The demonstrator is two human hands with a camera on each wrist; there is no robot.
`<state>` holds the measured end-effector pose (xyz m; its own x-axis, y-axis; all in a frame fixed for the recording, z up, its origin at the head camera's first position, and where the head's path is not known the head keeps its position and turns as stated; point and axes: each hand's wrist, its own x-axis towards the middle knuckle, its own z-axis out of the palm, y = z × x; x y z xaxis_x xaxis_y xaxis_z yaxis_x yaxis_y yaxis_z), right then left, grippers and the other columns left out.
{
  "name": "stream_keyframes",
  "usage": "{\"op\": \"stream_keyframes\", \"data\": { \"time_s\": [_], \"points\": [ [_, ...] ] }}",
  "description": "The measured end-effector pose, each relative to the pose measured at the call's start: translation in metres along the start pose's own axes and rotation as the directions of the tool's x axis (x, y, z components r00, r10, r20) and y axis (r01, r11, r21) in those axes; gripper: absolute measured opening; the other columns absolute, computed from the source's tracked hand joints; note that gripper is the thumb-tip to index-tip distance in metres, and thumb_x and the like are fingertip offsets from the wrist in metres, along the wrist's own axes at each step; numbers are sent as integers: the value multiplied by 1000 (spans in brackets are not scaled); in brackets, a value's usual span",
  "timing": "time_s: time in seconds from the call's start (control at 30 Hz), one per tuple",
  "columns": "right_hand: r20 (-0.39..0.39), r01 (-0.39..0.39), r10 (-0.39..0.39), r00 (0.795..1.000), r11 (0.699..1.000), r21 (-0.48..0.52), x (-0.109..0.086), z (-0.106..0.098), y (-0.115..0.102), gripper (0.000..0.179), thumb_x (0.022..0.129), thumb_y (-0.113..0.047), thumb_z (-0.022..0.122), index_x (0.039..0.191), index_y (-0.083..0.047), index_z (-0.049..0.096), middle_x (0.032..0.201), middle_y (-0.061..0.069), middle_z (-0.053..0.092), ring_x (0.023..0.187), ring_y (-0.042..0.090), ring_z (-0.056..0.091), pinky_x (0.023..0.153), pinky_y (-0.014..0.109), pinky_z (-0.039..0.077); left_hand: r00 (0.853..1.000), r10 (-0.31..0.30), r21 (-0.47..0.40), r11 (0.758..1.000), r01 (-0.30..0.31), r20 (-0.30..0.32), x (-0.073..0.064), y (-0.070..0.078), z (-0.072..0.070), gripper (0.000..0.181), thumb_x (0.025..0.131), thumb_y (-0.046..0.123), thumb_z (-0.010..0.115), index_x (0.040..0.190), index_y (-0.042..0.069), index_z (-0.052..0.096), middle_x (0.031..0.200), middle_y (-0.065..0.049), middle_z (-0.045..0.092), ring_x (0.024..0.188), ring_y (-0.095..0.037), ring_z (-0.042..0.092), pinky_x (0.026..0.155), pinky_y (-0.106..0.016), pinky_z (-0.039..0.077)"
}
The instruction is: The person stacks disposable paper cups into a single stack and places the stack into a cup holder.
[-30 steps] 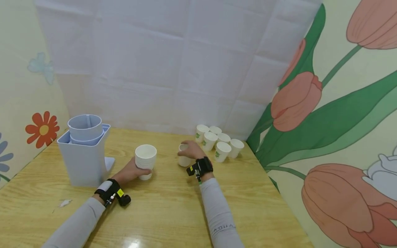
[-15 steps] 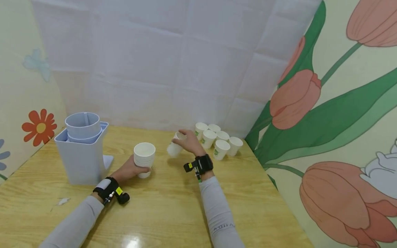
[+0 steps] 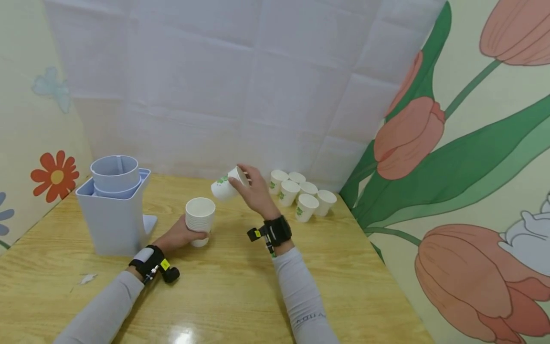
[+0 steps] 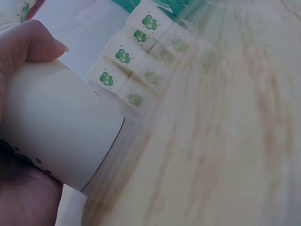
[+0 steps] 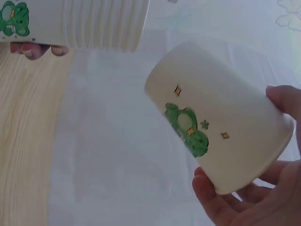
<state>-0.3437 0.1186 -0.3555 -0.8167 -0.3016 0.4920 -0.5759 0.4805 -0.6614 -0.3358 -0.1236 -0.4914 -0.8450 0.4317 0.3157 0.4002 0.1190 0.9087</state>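
Observation:
My left hand (image 3: 179, 235) grips a stack of nested white paper cups (image 3: 200, 215), upright with the mouth facing up. In the left wrist view, thumb and fingers wrap round the lowest cup (image 4: 66, 122). Up and to the right of the stack, my right hand (image 3: 254, 190) holds a single paper cup (image 3: 227, 184) by its rim end, tilted, base pointing left and down. A green cartoon animal is printed on that cup (image 5: 216, 117) in the right wrist view. The single cup and the stack (image 5: 101, 23) are apart.
Several white paper cups (image 3: 307, 208) stand upright in a group at the back right. At the left is a pale blue square bin (image 3: 113, 224) with a round container (image 3: 115, 174) in its top. A white scrap (image 3: 88, 278) lies on the wooden table (image 3: 232, 296).
My right hand has lifted the single cup off the table, tilted it and brought it up and left toward the stack. My left hand keeps its grip on the stack, almost unmoved.

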Motion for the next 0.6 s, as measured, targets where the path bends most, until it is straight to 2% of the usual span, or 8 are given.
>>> {"op": "stream_keyframes", "data": {
  "time_s": [0.3,0.43,0.6],
  "points": [
    [78,162,-163,984,987,22,-2,11,-16,54,100,-17,63,149,-1,46,138,19,52,121,31,55,100,44,50,1000,4,13,1000,-4,11,0,0,0,68,82,4,78,138,-7,42,124,-21,59,111,-23,56,103,-44,42],
    [99,187,-187,977,982,9,-3,18,-18,54,100,-17,64,148,-1,46,137,18,53,121,29,53,99,42,48,1000,4,12,1000,-5,5,0,-1,0,67,82,5,79,137,-6,43,123,-20,59,109,-22,57,102,-44,43],
    [155,199,-189,970,979,-52,-4,28,-18,57,100,-22,65,150,-4,45,144,16,49,131,28,48,108,44,44,1000,4,14,1000,-4,-1,0,-3,0,67,81,5,79,137,-6,43,123,-21,59,109,-22,57,101,-43,43]
  ]
}}
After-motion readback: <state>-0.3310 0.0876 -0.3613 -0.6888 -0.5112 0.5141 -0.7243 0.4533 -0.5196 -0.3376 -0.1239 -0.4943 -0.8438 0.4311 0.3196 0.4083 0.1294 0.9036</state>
